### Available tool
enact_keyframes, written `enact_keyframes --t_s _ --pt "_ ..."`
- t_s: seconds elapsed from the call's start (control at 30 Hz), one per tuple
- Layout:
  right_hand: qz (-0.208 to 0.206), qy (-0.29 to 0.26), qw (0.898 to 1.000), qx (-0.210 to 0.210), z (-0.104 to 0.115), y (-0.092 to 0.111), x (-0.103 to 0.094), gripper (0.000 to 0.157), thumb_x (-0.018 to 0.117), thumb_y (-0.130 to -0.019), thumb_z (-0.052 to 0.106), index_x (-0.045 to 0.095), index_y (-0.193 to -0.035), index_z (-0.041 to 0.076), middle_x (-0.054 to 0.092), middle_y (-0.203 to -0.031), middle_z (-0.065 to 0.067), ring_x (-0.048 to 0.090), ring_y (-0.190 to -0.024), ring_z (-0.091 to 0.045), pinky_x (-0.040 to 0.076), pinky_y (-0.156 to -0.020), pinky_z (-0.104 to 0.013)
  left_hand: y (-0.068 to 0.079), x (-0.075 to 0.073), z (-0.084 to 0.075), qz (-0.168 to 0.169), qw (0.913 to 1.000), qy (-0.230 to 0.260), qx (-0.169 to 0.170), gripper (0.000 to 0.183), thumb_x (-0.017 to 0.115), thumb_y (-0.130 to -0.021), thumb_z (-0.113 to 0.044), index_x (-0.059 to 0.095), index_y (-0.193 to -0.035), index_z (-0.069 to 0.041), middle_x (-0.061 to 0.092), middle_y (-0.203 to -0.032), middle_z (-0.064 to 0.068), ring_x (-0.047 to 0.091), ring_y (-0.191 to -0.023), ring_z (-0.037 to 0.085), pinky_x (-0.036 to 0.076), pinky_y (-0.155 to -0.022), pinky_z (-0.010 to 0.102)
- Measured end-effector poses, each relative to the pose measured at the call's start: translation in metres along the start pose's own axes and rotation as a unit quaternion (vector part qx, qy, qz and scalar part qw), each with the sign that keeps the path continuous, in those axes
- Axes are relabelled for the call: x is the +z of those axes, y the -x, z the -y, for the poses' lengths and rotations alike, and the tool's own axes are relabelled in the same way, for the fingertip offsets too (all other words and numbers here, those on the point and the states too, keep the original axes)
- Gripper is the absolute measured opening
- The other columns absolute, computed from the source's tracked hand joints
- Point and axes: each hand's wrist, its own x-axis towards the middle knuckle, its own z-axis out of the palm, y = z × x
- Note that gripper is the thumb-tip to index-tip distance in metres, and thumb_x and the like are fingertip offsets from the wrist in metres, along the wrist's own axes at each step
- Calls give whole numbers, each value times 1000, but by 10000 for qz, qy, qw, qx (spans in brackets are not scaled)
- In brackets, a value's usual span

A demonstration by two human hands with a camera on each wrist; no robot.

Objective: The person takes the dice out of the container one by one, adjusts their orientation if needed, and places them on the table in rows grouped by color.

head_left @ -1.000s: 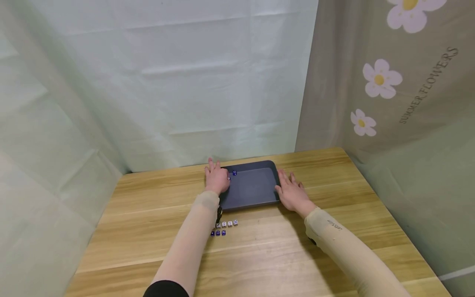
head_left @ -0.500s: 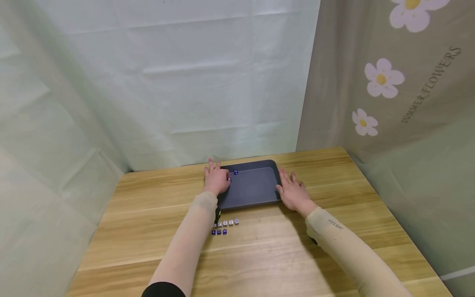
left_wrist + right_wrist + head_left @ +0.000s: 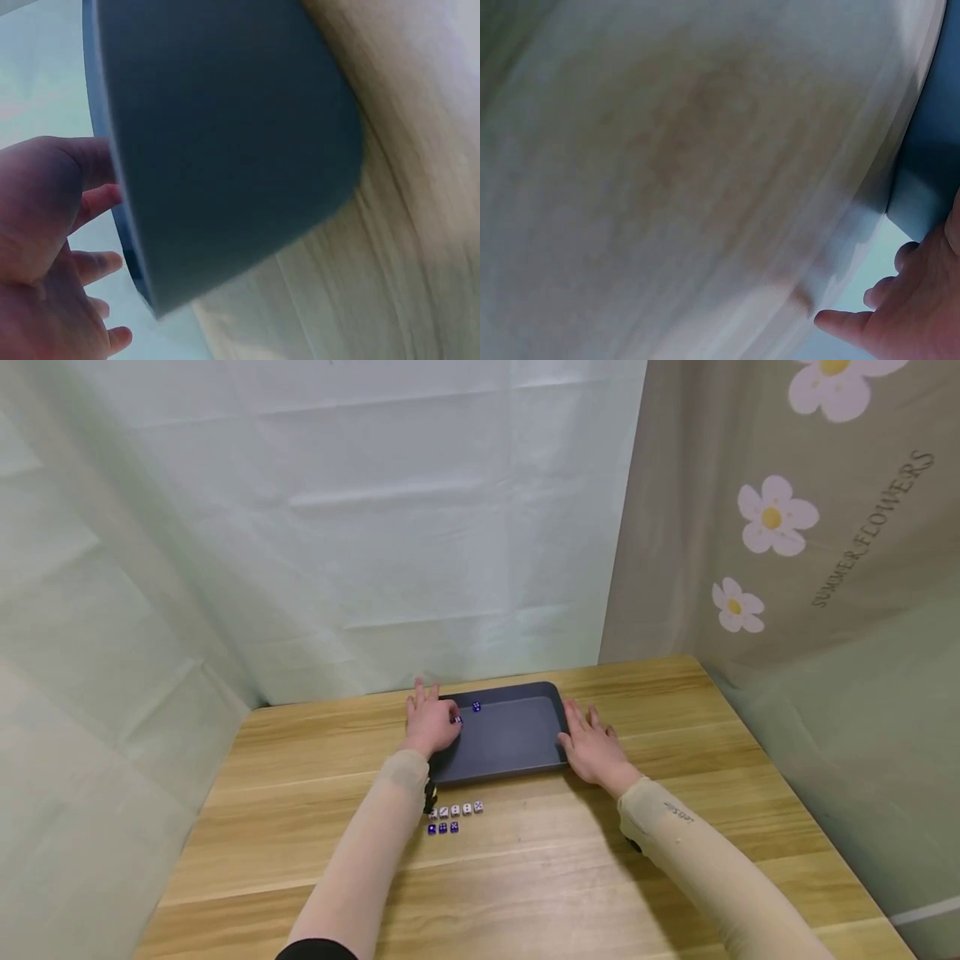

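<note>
A dark grey tray (image 3: 513, 735) sits toward the back of the wooden table. My left hand (image 3: 431, 724) is over its left end, thumb and forefinger pinching a blue die (image 3: 459, 720) while the other fingers stretch away. In the left wrist view, the thumb and forefinger of the left hand (image 3: 45, 232) pass behind the tray's rim (image 3: 120, 165), which hides the die. Another blue die (image 3: 476, 707) lies inside the tray near its back wall. At the tray's right side rests my right hand (image 3: 592, 752), fingers straight along the outer wall and thumb by the rim.
In front of the tray, several white dice (image 3: 455, 811) form a row, partly hidden by the left wrist. Closer to me is a row of 3 blue dice (image 3: 442, 828). Pale cloth (image 3: 420, 560) hangs behind the table (image 3: 570, 868), and a flowered curtain (image 3: 750, 527) hangs at right.
My left hand has shifted slightly left with the pinched die, baring more of the tray's left end. The right hand stays against the tray's right side.
</note>
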Motion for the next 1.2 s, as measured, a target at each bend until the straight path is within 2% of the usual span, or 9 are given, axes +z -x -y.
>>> enact_keyframes --t_s 0.2,0.5,0.8,1.2 --pt "-35 -23 10000 -13 0 2 0 68 33 -117 35 3 -172 8 5 -180 -11 2 -163 -45 14 -121 -76 3 -3 6 -91 9999 49 63 14 74 -98 -22 79 -107 -11 30 -170 29 1 -161 53 13 -125 70" --pt "-24 -21 10000 -8 0 0 0 69 32 -117 37 1 -172 10 4 -180 -10 2 -163 -44 14 -122 -76 10 -16 12 -73 9993 263 253 15 76 -98 -24 79 -108 -13 26 -171 29 -3 -161 52 10 -126 70" --pt "18 -2 10000 1 1 1 -1 68 32 -117 35 1 -172 8 4 -180 -10 1 -163 -45 13 -122 -76 14 -14 14 -26 9993 135 356 16 76 -98 -25 79 -109 -14 25 -173 27 -3 -161 51 8 -126 70" --pt "2 -40 10000 -25 3 3 2 68 31 -117 35 1 -172 8 5 -180 -11 1 -163 -45 13 -122 -76 27 -19 14 1 9984 231 507 15 76 -98 -25 78 -107 -13 24 -173 27 -2 -161 52 7 -127 68"
